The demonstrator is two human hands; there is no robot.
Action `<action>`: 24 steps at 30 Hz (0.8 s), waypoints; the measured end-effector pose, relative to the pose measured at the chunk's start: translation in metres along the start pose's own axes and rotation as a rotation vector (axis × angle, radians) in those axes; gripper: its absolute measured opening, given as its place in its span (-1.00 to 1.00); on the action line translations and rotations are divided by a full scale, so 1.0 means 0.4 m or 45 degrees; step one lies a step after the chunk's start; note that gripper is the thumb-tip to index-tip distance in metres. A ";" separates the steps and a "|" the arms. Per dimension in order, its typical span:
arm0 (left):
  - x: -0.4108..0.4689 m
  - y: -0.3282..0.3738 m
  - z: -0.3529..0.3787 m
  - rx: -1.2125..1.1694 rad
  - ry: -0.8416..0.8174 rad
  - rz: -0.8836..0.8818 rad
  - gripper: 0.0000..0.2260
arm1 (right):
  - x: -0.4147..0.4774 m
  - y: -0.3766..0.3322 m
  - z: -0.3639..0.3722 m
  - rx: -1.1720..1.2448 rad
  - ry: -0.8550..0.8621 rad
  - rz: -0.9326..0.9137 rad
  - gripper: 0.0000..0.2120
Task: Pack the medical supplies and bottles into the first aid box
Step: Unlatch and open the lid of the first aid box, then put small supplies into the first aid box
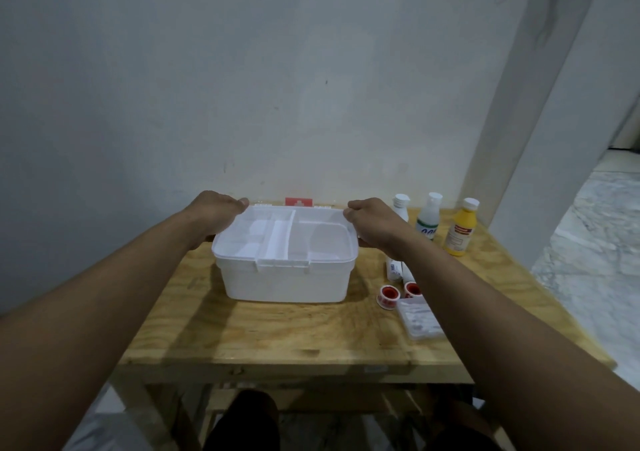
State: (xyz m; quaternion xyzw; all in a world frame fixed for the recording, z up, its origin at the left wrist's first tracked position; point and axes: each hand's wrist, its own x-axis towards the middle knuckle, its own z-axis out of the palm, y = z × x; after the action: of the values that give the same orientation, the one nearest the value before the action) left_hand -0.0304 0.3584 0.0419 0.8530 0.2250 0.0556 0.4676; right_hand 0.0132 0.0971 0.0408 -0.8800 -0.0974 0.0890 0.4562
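My left hand and right hand grip the ends of the white first aid box on the wooden table. At three o'clock stand three bottles; tape rolls lie nearer me.

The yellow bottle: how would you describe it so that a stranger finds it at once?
Start at the white first aid box on the wooden table, then look right to the three upright bottles by the wall. The yellow bottle is the one farthest right, the only one with a yellow body, under a white cap.
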 end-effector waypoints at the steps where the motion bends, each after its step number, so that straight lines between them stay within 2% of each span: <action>1: -0.007 0.004 0.007 0.058 0.023 0.042 -0.57 | -0.006 -0.003 -0.005 -0.036 0.005 -0.005 -0.75; 6: -0.098 0.030 0.073 0.482 0.268 0.393 -0.48 | -0.061 -0.014 -0.051 -0.351 0.051 -0.130 -0.56; 10: -0.222 0.040 0.161 0.749 0.396 0.607 -0.46 | -0.121 -0.007 -0.094 -0.548 0.114 -0.186 -0.52; 17: -0.305 -0.001 0.240 0.979 0.381 0.537 -0.34 | -0.283 0.015 -0.150 -0.893 0.068 -0.147 -0.50; 24: -0.311 -0.016 0.248 0.986 0.378 0.557 -0.32 | -0.331 0.089 -0.143 -1.289 -0.150 0.102 -0.68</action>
State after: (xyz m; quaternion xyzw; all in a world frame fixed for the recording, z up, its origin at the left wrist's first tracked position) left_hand -0.1132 0.2305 -0.0044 0.9749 0.1084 0.1865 0.0548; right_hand -0.0974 -0.0013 0.0531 -0.9872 -0.1201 0.0977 -0.0373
